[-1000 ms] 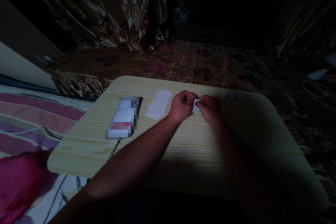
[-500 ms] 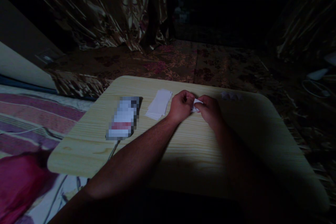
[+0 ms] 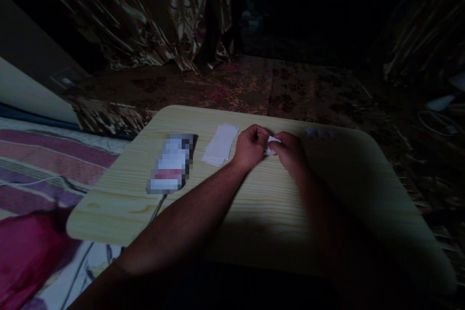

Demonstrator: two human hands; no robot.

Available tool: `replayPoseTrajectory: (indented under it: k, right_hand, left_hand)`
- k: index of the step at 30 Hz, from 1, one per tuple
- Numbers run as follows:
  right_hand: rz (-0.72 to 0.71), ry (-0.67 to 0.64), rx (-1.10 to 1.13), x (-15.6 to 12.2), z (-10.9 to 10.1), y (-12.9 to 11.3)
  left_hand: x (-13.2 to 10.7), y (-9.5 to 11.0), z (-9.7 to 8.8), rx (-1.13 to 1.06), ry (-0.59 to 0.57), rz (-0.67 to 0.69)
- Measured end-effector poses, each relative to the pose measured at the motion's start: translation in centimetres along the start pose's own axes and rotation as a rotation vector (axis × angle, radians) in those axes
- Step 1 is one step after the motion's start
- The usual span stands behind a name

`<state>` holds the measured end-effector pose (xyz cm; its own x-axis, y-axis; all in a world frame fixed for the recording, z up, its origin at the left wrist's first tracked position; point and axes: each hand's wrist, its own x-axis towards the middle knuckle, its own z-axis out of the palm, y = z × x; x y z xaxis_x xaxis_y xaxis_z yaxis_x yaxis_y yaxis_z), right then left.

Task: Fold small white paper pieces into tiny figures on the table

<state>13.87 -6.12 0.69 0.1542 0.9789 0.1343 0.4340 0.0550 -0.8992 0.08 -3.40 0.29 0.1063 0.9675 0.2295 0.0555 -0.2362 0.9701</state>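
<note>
Between my two hands is a small folded piece of white paper (image 3: 273, 144), low over the table. My left hand (image 3: 251, 147) is closed at the paper's left side, its fingers curled and partly hidden. From the right, my right hand (image 3: 291, 151) pinches the same paper, with the thumb lying across its face. A loose stack of white paper slips (image 3: 221, 143) lies just left of my left hand. Beyond my right hand, several small folded paper pieces (image 3: 320, 133) sit in a row near the far edge.
The light wooden table (image 3: 174, 121) has rounded corners. On its left lies a blurred-out phone (image 3: 170, 162) with a white cable (image 3: 157, 207) running off the near edge. A striped bedspread (image 3: 43, 155) is at left, patterned curtains (image 3: 174, 9) behind.
Both hands stay in nearly the same place on the paper. The right thumb has shifted very slightly; the slips and phone have not moved.
</note>
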Motion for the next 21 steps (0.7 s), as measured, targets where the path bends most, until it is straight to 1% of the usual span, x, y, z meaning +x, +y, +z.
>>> replayPoseTrajectory:
  k: [4,6,12,14,18,21]
  right_hand:
    - [0.006,-0.058,0.103,-0.2,-0.3,-0.5]
    - [-0.003,-0.082,0.120,-0.3,-0.3,-0.7]
    - [-0.016,-0.121,0.221,-0.4,0.3,-0.7]
    - [-0.017,-0.104,0.208,-0.2,0.4,-0.4]
    - [-0.023,-0.019,0.072,0.0,0.3,0.1]
    - [-0.016,0.029,-0.001,0.0,0.0,0.1]
  left_hand:
    - [0.3,0.0,0.0,-0.081,0.065,-0.073]
    - [0.5,-0.1,0.0,-0.120,0.092,-0.097]
    - [0.8,-0.5,0.0,-0.230,0.129,-0.104]
    - [0.8,-0.5,0.0,-0.246,0.130,-0.107]
    - [0.7,-0.5,0.1,-0.256,0.107,-0.108]
    - [0.6,-0.4,0.2,-0.245,0.080,-0.089]
